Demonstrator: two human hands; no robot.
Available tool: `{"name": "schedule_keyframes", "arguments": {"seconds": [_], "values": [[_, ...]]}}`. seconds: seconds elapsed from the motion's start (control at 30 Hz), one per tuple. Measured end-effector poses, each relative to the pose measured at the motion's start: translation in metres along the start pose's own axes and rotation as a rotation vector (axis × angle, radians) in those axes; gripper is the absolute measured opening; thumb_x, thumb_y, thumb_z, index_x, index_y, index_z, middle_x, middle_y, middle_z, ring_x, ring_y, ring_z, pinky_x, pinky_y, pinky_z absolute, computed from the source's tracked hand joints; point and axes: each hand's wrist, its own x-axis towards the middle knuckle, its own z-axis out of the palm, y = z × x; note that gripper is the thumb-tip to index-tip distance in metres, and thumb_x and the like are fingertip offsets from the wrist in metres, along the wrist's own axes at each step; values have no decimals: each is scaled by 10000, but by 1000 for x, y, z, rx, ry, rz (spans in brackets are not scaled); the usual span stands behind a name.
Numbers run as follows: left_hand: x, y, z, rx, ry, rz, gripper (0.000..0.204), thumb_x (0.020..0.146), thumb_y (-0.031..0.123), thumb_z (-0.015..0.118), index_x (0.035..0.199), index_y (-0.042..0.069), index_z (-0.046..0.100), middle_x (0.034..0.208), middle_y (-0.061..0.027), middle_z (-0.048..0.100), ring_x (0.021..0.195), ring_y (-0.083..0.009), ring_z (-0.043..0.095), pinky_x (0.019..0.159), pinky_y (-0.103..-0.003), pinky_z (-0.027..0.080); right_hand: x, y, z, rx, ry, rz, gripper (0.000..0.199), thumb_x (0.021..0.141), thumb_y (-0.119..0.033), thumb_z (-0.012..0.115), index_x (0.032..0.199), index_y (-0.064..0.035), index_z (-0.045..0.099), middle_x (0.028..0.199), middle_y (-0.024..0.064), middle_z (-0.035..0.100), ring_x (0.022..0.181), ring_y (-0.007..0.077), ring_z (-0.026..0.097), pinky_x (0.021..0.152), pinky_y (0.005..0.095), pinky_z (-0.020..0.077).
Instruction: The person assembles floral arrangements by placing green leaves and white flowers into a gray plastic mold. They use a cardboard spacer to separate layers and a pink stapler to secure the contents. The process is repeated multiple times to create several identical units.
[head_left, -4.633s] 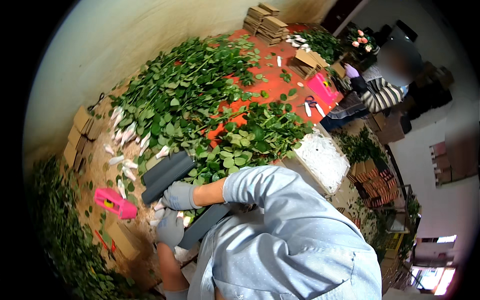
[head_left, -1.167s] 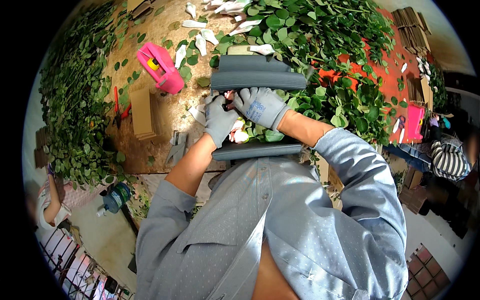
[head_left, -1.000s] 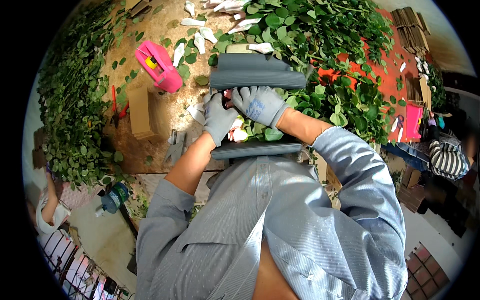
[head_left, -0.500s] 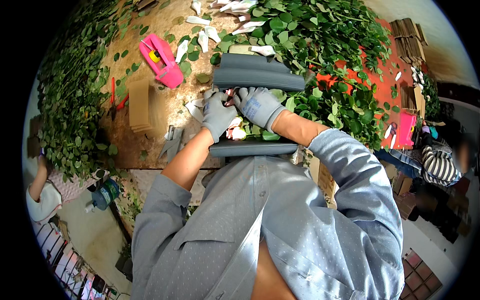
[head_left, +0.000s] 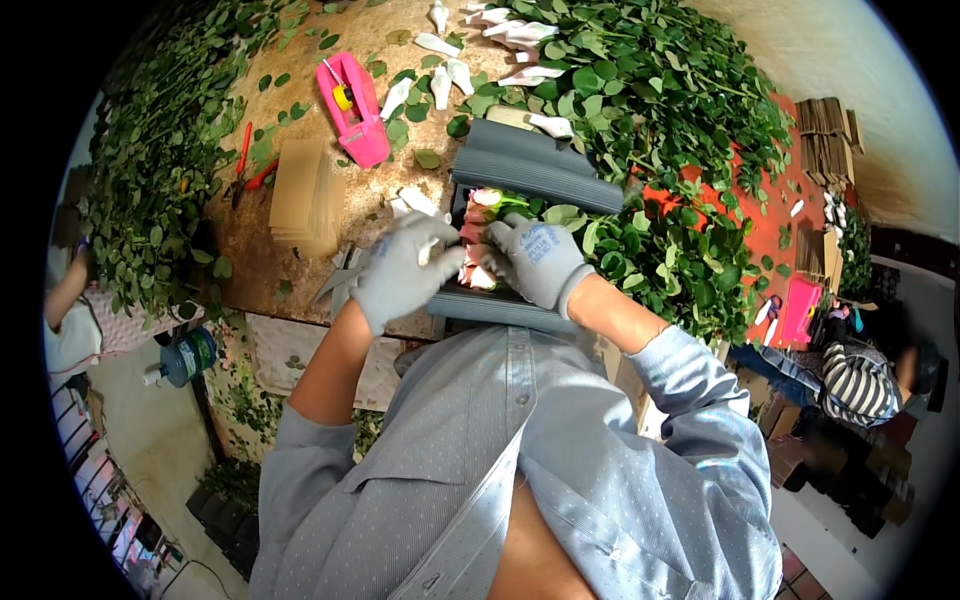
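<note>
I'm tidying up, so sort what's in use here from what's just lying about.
Seemingly in use:
pink roses, between the left hand and right hand
grey ribbed supports, on the roses' far and near sides

Seemingly just lying about:
red-handled cutting tool
loose leaf
large blue water bottle
pink tape dispenser and cardboard stack, though these could be supplies

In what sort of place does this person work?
Probably a flower-packing workroom, judging by the row of pink blooms, the large heap of leafy stems and the stacked cardboard pieces.
</note>
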Motion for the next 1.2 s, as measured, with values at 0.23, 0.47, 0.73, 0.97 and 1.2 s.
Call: {"name": "schedule_keyframes", "arguments": {"seconds": [0.23, 0.47, 0.73, 0.97, 1.2], "values": [[-31, 36, 6, 202, -484, 236, 469, 856, 312, 732, 1230, 42, 650, 1221, -156, 643, 1165, -360, 587, 1037, -454, 431, 8, 2, 4, 129, -186, 26, 351, 918, -250, 635, 1226, -83, 605, 1092, 178, 690, 1002, 375, 677, 834, 467, 537], [-26, 31, 11, 314, -493, 231, 459, 884, 299, 701, 1263, 48, 635, 1135, -220, 671, 1097, -389, 615, 977, -465, 465, 13, -3, 18, 4, -228, -46, 453, 937, -184, 557, 1374, -74, 517, 1183, 180, 674, 1033, 349, 681, 854, 429, 542], [-28, 27, 14, 354, -469, 182, 418, 866, 299, 714, 1189, 38, 664, 1090, -207, 680, 1048, -389, 634, 929, -464, 490, 7, 14, 22, 327, -114, -151, 314, 945, -207, 581, 1197, -21, 554, 1150, 187, 661, 1046, 367, 652, 893, 417, 515], [-37, 16, -19, 345, -350, 38, 368, 803, 227, 775, 1120, 54, 704, 1072, -166, 708, 995, -337, 669, 845, -419, 529, 14, -4, 0, 121, -262, -88, 270, 914, -185, 588, 1138, -34, 591, 1125, 160, 675, 1049, 342, 664, 878, 414, 522], [-32, 48, -19, 371, -374, 164, 426, 793, 252, 769, 1159, 50, 685, 1091, -162, 699, 1034, -345, 648, 905, -434, 503, 20, -4, 0, 20, -382, -29, 477, 865, -179, 610, 1319, -66, 519, 1123, 167, 674, 1005, 358, 671, 836, 433, 526]]}}
